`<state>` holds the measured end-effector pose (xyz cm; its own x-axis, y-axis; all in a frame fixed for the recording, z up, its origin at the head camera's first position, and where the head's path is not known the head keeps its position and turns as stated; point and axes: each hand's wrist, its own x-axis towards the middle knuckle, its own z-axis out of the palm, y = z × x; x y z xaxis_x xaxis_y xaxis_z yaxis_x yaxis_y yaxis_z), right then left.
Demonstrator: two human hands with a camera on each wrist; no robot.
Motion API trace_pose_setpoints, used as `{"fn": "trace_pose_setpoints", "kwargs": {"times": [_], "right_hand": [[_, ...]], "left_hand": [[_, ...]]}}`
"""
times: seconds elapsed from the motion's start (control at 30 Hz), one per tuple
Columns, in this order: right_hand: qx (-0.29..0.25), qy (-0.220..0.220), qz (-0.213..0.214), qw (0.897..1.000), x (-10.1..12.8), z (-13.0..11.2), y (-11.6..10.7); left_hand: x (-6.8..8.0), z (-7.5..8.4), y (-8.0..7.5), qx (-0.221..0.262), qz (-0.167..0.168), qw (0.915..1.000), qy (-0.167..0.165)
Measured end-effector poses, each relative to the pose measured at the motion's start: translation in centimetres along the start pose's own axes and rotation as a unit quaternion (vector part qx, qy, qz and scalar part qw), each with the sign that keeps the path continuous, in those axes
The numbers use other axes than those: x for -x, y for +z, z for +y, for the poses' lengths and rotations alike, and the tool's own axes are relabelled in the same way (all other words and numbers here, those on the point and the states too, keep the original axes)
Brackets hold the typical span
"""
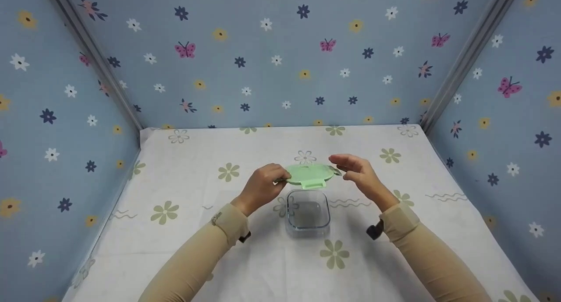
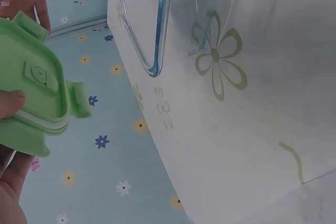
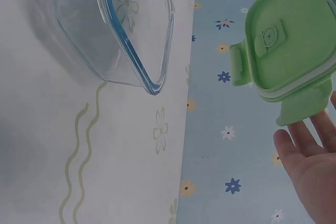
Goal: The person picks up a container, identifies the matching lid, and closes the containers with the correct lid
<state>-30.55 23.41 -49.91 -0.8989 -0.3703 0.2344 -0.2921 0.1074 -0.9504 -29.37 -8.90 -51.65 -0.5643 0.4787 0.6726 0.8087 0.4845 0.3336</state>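
**Green clip lid held in the air beyond an open glass container**

The left hand (image 1: 263,186) pinches the left edge of a green snap-lock lid (image 1: 309,174), thumb on one face and fingers curled behind the rim; the left wrist view shows a fingertip on the lid's face, beside its raised vent. The right hand (image 1: 359,172) sits at the lid's opposite edge with fingers extended and relaxed. The right wrist view shows its fingertips (image 3: 304,137) just below a clip flap, near it but not clearly touching; whether that hand bears any weight cannot be told.

The lid hangs between the two hands, roughly level, one hinged flap drooping toward the person. Judged from the grip, the edge pinch keeps the flaps free to swing.

The square glass container (image 1: 308,212) stands upright on the flowered tablecloth (image 1: 197,249), nearer the person than both hands and below the gap between them, uncovered and apparently empty. Lid and container are apart, the lid lying just beyond the container's far rim
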Motion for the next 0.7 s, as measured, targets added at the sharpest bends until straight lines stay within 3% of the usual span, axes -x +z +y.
{"fn": "trace_pose_setpoints", "kwargs": {"times": [0.23,0.5,0.7], "right_hand": [[0.041,0.024,0.017,0.999,-0.4,-0.2,0.2],[0.084,0.106,0.002,0.991,-1.0,0.0,0.4],[0.030,0.179,0.009,0.983,-1.4,-0.1,0.7]], "left_hand": [[0.4,-0.1,-0.1,-0.026,0.014,0.9987,0.042],[0.9,-0.1,0.0,-0.042,0.018,0.9958,0.079],[1.0,-0.1,0.0,-0.036,0.018,0.9938,0.104]]}}
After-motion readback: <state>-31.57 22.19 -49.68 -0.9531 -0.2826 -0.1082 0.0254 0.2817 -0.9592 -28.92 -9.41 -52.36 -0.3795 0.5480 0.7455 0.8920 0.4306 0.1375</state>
